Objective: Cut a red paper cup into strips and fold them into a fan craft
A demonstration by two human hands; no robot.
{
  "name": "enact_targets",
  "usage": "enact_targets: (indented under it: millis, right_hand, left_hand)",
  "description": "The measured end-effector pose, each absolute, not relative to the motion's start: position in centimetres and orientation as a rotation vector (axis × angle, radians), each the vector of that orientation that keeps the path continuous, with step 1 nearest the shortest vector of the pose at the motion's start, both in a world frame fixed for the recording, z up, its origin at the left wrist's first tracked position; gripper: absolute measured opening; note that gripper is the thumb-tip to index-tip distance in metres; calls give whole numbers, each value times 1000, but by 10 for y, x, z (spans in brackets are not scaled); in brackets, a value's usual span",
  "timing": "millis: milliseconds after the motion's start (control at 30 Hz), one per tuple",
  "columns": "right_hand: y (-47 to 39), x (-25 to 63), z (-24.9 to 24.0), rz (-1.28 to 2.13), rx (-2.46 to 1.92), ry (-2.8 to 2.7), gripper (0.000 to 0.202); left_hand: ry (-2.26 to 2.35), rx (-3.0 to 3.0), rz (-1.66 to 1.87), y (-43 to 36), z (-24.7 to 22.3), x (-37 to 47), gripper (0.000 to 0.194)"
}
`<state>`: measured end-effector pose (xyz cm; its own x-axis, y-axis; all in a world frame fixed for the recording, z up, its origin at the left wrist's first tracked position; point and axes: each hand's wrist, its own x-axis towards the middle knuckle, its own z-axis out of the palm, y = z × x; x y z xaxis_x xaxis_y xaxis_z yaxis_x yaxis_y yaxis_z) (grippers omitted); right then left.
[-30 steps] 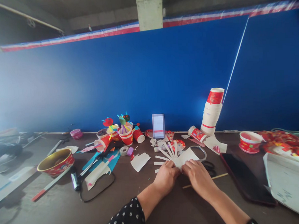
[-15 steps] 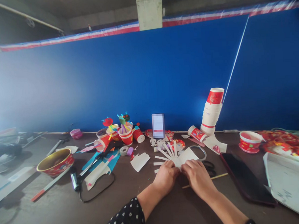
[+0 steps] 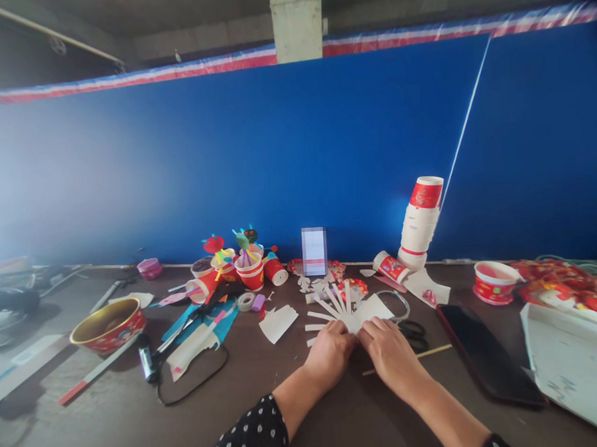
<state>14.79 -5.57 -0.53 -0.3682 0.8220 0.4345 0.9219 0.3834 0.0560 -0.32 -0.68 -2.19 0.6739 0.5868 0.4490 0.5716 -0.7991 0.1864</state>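
Note:
A white paper piece [image 3: 351, 315] with several narrow strips fanning out on its left and far side lies between my hands. My left hand [image 3: 329, 355] is closed on its near left part, fingers bent. My right hand [image 3: 389, 353] grips the near edge beside it, the fingertips of both hands almost touching. To the right of the strips, a broad uncut part of white paper shows beyond my right fingers. Black scissors [image 3: 413, 335] and a thin wooden stick [image 3: 435, 352] lie by my right hand, partly hidden behind it.
A dark phone [image 3: 490, 357] and a white tray [image 3: 579, 369] are at the right. Stacked paper cups [image 3: 420, 227] stand at the back right. Decorated cups [image 3: 249, 271], a glue gun [image 3: 146, 359] with its cable, and a red-gold bowl [image 3: 108, 327] are on the left.
The view has shifted slightly, so the surroundings appear a little further left. Both hands keep the same hold on the paper, with my right fingers moved very slightly.

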Motion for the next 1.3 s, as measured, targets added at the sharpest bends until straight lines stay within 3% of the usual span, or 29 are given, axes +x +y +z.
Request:
enact_targets:
  millis: [367, 667, 867, 1067, 1300]
  right_hand:
    - [-56, 149, -6, -497, -1454, -2365, 26]
    - [-54, 155, -10, -328, -1454, -2281, 32]
    - [-53, 155, -7, -259, -1479, -2245, 26]
    - [-53, 154, -7, -206, -1522, -2171, 17]
    - [-51, 156, -12, -214, -1521, -2142, 18]
  left_hand:
    - [928, 2909, 793, -8, -21, -4, 35]
    - [874, 2960, 718, -7, -24, -5, 31]
    - [832, 2808, 832, -7, -21, -4, 35]
    - [793, 2615, 892, 0, -17, -4, 20]
    - [797, 2794, 798, 5, -21, -2, 27]
